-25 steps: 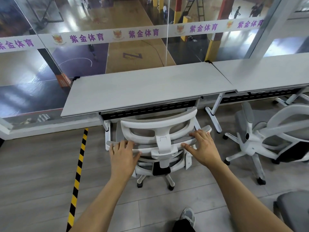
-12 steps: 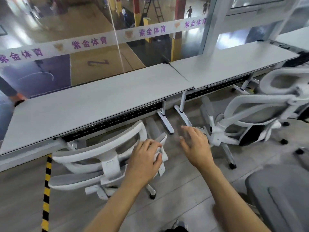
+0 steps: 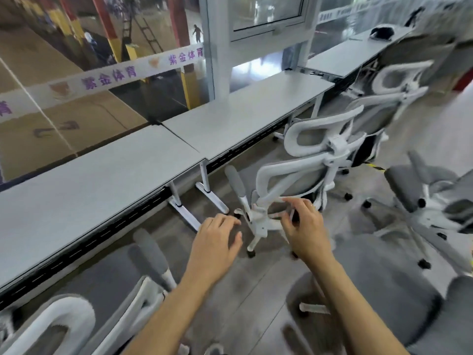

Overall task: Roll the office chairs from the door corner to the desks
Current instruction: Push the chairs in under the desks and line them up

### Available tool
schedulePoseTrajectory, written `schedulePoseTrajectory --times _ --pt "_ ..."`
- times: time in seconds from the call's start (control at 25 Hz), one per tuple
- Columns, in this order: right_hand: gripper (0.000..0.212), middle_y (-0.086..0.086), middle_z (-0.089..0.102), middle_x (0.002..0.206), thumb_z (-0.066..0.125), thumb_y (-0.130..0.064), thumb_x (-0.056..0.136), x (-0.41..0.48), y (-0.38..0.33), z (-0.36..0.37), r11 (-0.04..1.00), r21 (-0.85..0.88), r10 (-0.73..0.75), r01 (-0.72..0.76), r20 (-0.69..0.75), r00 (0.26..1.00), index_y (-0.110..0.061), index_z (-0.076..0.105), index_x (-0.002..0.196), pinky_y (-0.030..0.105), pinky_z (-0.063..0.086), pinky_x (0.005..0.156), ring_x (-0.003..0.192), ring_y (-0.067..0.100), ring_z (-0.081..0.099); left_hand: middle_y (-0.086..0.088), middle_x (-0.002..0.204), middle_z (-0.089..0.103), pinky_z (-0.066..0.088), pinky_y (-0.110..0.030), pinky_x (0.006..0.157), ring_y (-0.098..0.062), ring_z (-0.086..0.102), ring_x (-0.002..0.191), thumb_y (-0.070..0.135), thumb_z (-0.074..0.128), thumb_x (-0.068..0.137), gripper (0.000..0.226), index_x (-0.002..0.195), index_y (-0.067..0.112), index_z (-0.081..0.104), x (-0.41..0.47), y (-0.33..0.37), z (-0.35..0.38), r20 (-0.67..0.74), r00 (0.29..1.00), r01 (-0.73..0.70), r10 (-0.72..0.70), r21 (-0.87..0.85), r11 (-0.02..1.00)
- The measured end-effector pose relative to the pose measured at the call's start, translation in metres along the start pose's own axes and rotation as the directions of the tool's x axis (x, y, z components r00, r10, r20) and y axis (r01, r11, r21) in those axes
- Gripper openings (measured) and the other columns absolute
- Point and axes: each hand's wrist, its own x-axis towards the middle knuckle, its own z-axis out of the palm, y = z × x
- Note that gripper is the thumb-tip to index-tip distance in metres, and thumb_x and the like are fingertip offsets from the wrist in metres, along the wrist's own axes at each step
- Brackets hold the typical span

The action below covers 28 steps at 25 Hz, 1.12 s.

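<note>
A white-framed office chair with grey mesh (image 3: 314, 160) stands a little off the middle desk (image 3: 245, 116), its back toward me. My left hand (image 3: 217, 242) and my right hand (image 3: 304, 226) both hang in the air just short of that chair, fingers loosely curled, holding nothing. The chair I just left (image 3: 143, 298) sits at the bottom left, tucked against the left desk (image 3: 84, 185). Another white chair (image 3: 399, 80) stands farther right by the third desk (image 3: 358, 55).
A grey seat (image 3: 384, 290) fills the bottom right, close to my right arm. A further chair with grey armrests (image 3: 419, 201) lies at the right edge. Glass wall with a purple-lettered strip (image 3: 110, 78) runs behind the desks. Wood-look floor (image 3: 256, 278) lies between the chairs.
My view has swung right along the desks. Both hands came off the first chair, which stays under the left desk, and now reach toward the second chair.
</note>
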Motion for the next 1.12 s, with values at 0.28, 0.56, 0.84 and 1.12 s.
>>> schedulePoseTrajectory --times 0.28,0.56,0.84,1.12 --pt "0.035 0.001 0.059 0.126 0.058 -0.026 0.094 0.091 0.100 -0.041 0.969 -0.143 0.199 -0.201 -0.025 0.980 -0.024 0.058 0.129 0.040 0.043 0.097 0.116 0.023 0.055 0.005 0.113 0.064 0.045 -0.034 0.091 -0.019 0.058 0.100 0.038 0.052 0.097 0.028 0.120 0.025 0.059 0.131 0.029 0.075 0.070 0.994 -0.079 0.083 -0.051 0.996" --pt "0.038 0.004 0.057 0.128 0.049 -0.026 0.098 0.196 0.174 -0.056 0.946 -0.165 0.279 -0.278 -0.017 0.960 -0.024 0.052 0.136 0.043 0.045 0.097 0.115 0.028 0.054 -0.003 0.147 0.045 0.037 -0.044 0.110 -0.027 0.043 0.133 0.050 0.035 0.099 0.053 0.146 0.025 0.038 0.255 0.029 0.157 0.219 0.973 -0.074 0.067 0.024 0.997" --pt "0.039 0.018 0.052 0.140 0.045 -0.024 0.101 0.264 0.253 -0.064 0.920 -0.303 0.251 -0.247 -0.024 0.968 -0.013 0.051 0.138 0.050 0.042 0.101 0.125 0.042 0.048 -0.005 0.134 0.052 0.023 -0.049 0.119 -0.030 0.042 0.130 0.057 0.032 0.099 0.049 0.138 0.028 0.043 0.287 0.031 0.208 0.279 0.954 0.084 -0.109 0.100 0.991" --pt "0.040 0.013 0.047 0.147 0.041 -0.036 0.098 0.274 0.316 -0.074 0.958 -0.281 0.097 -0.059 0.122 0.988 -0.017 0.054 0.131 0.052 0.037 0.113 0.139 0.034 0.040 -0.004 0.105 0.053 0.042 -0.042 0.100 -0.028 0.052 0.101 0.067 0.030 0.093 0.054 0.115 0.025 0.055 0.249 0.079 0.210 0.111 0.948 0.286 -0.299 0.116 0.951"
